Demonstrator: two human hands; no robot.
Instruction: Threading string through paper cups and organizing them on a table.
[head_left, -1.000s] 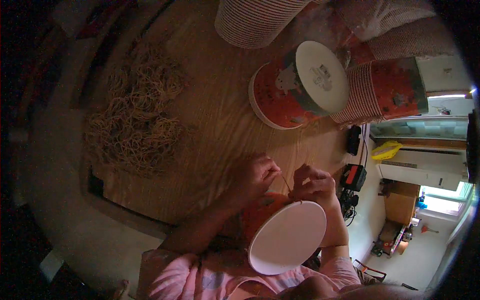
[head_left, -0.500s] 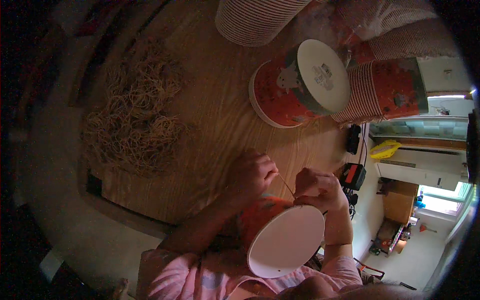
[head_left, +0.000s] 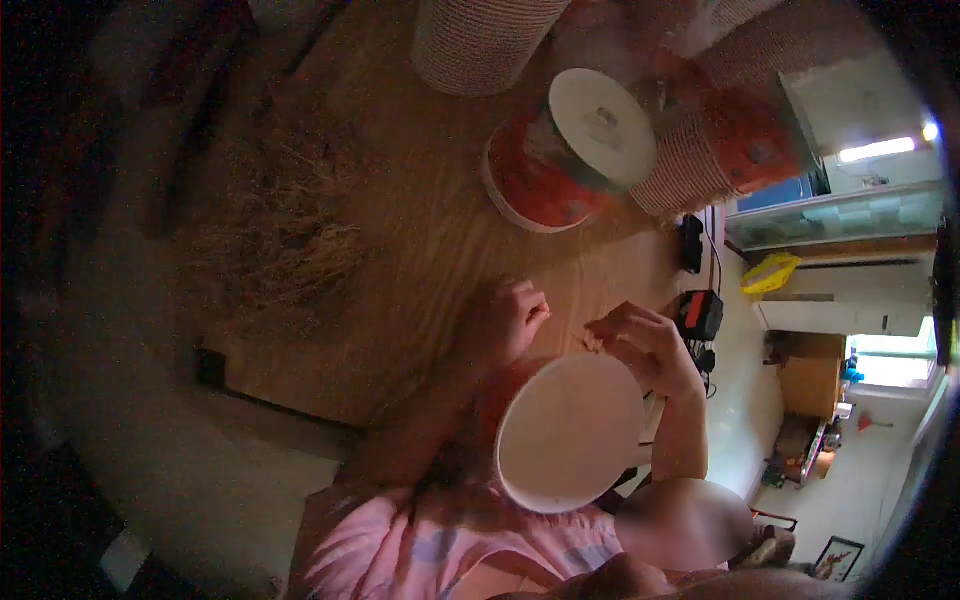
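A red paper bucket [head_left: 497,392] lies tilted toward me between my forearms, its white round end [head_left: 570,435] facing up at me. My left hand [head_left: 515,318] is closed in a pinch just beyond the bucket's red side; what its fingertips hold, if anything, is too small to make out. Beside the bucket's far right rim, my right hand [head_left: 645,345] has its fingers bent together. A bit of light brown twine [head_left: 590,342] shows at those fingertips, blurred. Both hands are above the wooden table [head_left: 420,300].
A tangled heap of brown twine [head_left: 285,235] lies at the table's left. Farther off stand an upside-down red bucket [head_left: 545,165], a nested bucket stack [head_left: 700,160] and another tall stack [head_left: 480,45]. A black-and-red box [head_left: 700,315] with cables sits at the right edge.
The twine that was taut between my two hands no longer shows as a line there. My right hand has lifted slightly off the bucket's rim. The view has shifted a little.
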